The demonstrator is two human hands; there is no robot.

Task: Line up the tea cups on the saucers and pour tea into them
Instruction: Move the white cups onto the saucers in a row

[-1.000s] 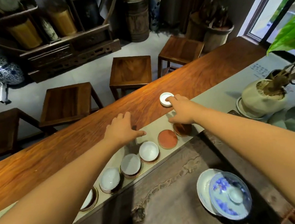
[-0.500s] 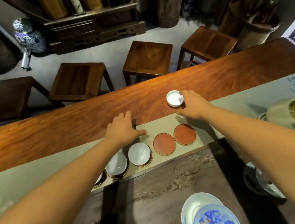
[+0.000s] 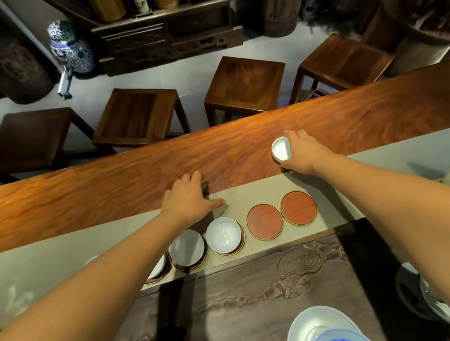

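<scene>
My right hand [image 3: 301, 151] grips a small white tea cup [image 3: 281, 149] over the wooden table, just beyond the grey runner [image 3: 385, 160]. Two bare red saucers [image 3: 264, 222] [image 3: 298, 208] lie side by side on the runner below that hand. To their left a row of white cups [image 3: 223, 235] [image 3: 186, 248] sits on saucers, and my left forearm partly hides another cup [image 3: 156, 269]. My left hand [image 3: 186, 200] rests flat on the runner's far edge, fingers spread, holding nothing.
A blue-and-white lidded bowl on a white dish [image 3: 325, 332] stands at the bottom right on the dark carved tea tray [image 3: 246, 294]. A dark vessel [image 3: 417, 297] is at the right edge. Wooden stools [image 3: 244, 81] stand beyond the table.
My right hand has closed around the white cup and carries it slightly right. The view has tilted down and left. My left hand stays put.
</scene>
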